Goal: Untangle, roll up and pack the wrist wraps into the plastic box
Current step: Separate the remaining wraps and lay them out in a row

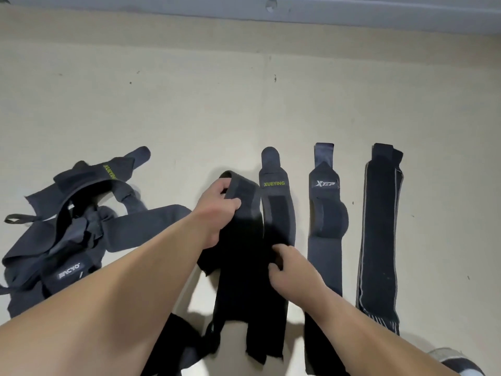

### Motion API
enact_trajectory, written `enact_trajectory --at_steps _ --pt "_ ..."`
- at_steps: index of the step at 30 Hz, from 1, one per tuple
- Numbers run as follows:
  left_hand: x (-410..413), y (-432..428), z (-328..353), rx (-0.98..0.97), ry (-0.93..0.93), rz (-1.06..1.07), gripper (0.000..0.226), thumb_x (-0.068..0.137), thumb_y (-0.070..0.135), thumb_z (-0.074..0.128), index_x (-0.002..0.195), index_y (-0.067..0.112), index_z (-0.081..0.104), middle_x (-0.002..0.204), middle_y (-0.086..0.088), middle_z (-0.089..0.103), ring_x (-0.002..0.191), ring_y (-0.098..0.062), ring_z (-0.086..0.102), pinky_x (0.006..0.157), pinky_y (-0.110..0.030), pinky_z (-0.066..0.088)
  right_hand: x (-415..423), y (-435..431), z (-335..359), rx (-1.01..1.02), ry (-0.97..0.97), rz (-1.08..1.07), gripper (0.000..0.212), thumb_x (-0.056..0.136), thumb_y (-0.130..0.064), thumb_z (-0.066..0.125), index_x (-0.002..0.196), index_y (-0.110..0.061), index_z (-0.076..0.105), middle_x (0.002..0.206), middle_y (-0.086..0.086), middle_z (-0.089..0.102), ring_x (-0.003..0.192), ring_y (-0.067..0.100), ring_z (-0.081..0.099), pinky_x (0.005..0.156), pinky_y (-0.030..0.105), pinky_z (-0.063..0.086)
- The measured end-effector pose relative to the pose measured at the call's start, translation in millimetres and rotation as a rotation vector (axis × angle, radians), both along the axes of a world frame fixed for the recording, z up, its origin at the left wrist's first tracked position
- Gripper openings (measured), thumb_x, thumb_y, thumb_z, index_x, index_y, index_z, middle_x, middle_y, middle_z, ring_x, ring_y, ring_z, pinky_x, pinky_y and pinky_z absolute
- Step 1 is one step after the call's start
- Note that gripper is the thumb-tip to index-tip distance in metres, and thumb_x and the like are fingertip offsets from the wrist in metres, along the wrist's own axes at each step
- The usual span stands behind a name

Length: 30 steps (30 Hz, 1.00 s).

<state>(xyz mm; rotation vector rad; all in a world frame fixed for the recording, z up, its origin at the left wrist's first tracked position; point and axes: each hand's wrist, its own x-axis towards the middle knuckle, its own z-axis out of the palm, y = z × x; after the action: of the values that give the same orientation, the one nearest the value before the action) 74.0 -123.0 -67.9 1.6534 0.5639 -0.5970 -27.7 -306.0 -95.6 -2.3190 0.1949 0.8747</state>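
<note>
The left fingers (221,185) were curled over the far, folded end of the black wrap (238,280), with the thumb pressed against its near face, so the left hand (217,213) was clamped on that end. The right fingers (279,250) were bent, and the fingertip and thumb were closed on the right edge of the same wrap at about mid-length. The right hand (291,272) thus pinched the fabric there. The black wrap ran from the left hand toward the viewer, lying mostly flat on the beige surface (244,104), with its frayed near end split into two tails. Just beside it on the right, and touching along part of its edge, lay the XUEYING wrap (275,210), straightened, with its rounded tab pointing away. Next to the right, separate, lay the XTEP wrap (325,234), also straightened. Further right lay the striped wrap (379,240), a long flat band with pale lines along its edges. To the left of the left forearm sat the pile (67,226), several dark wraps still knotted together, with labels showing on two of them. A pale wall (352,12) bordered the far edge of the surface. A grey object (455,359) at the lower right could not be identified.
</note>
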Motion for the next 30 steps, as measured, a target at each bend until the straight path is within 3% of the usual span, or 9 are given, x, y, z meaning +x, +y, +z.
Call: enact_trajectory --at_steps 2,5,8,14,18,21,23,26,30 --pt "5.6 -1.8 -5.3 -0.026 -0.016 0.020 0.035 0.100 0.002 0.056 0.119 0.030 0.067 0.109 -0.009 0.077 0.103 -0.030 0.074 0.096 -0.049 0.060 13.8 3.4 5.0 0.331 0.119 -0.261 0.052 0.089 -0.005 0.064 0.136 -0.028 0.059 0.122 -0.008 0.067 0.108 0.011 0.067 0.082 0.017 0.054" --pt "6.9 0.5 -14.8 -0.031 -0.043 0.026 0.036 0.100 0.002 0.056 0.121 0.029 0.066 0.112 -0.007 0.077 0.107 -0.030 0.074 0.097 -0.048 0.060 22.3 12.9 7.3 0.588 0.385 -0.345 0.044 0.084 -0.006 0.073 0.124 -0.025 0.071 0.113 0.000 0.079 0.104 0.020 0.077 0.094 0.036 0.061" --pt "18.0 1.0 -20.6 -0.013 -0.098 0.020 0.037 0.100 0.004 0.056 0.123 0.031 0.064 0.114 -0.001 0.077 0.109 -0.024 0.074 0.100 -0.045 0.059 13.7 21.0 1.6 0.596 0.459 -0.433 0.024 0.098 -0.024 0.071 0.122 -0.020 0.073 0.111 0.001 0.081 0.104 0.021 0.078 0.103 0.045 0.058" --pt "47.7 1.8 -30.2 -0.006 -0.128 0.063 0.043 0.100 0.017 0.064 0.140 0.032 0.057 0.122 0.002 0.074 0.114 -0.022 0.072 0.101 -0.047 0.059 -10.1 19.0 -14.4 0.324 0.446 -0.348 0.023 0.104 -0.045 0.056 0.112 -0.026 0.067 0.107 0.002 0.076 0.098 0.022 0.074 0.082 0.037 0.065" --pt "25.1 24.1 -37.7 0.492 -0.127 -0.195 0.049 0.101 0.021 0.057 0.150 0.025 0.048 0.146 0.000 0.055 0.131 -0.024 0.057 0.102 -0.032 0.045 -17.7 23.3 -33.0 0.148 0.349 -0.396 0.024 0.092 -0.054 0.051 0.093 -0.032 0.061 0.090 0.003 0.074 0.087 0.027 0.074 0.083 0.052 0.064" --pt "-16.6 50.1 -40.9 0.690 -0.219 -0.494 0.038 0.086 0.008 0.051 0.116 0.029 0.062 0.124 0.006 0.059 0.113 -0.024 0.059 0.092 -0.039 0.052 -14.5 34.7 -23.1 0.188 0.351 -0.375 0.012 0.109 -0.041 0.045 0.114 -0.035 0.053 0.107 -0.003 0.069 0.094 0.020 0.070 0.071 0.036 0.064" --pt "-40.6 66.5 -45.4 0.731 -0.242 -0.802 0.044 0.080 0.010 0.054 0.120 0.025 0.066 0.127 0.011 0.056 0.119 -0.020 0.056 0.097 -0.036 0.051 -13.1 39.7 -19.8 0.205 0.352 -0.415 0.013 0.112 -0.039 0.039 0.121 -0.035 0.048 0.114 -0.004 0.063 0.098 0.021 0.067 0.060 0.031 0.059" --pt "-57.3 88.7 -51.1 0.995 -0.326 -1.239 0.058 0.077 0.029 0.064 0.135 0.027 0.054 0.134 0.006 0.046 0.124 -0.019 0.047 0.104 -0.031 0.045 -15.9 46.3 -17.6 0.158 0.362 -0.482 0.021 0.111 -0.041 0.042 0.113 -0.024 0.054 0.109 0.002 0.064 0.096 0.022 0.065 0.066 0.034 0.057" --pt "-71.1 108.5 -58.0 1.297 -0.335 -1.365 0.059 0.077 0.034 0.072 0.129 0.024 0.048 0.121 0.000 0.053 0.113 -0.027 0.050 0.117 -0.041 0.028 -35.7 61.7 -15.7 0.058 0.408 -0.447 0.022 0.108 -0.035 0.048 0.107 -0.015 0.057 0.101 0.006 0.064 0.089 0.023 0.064 0.060 0.038 0.060"
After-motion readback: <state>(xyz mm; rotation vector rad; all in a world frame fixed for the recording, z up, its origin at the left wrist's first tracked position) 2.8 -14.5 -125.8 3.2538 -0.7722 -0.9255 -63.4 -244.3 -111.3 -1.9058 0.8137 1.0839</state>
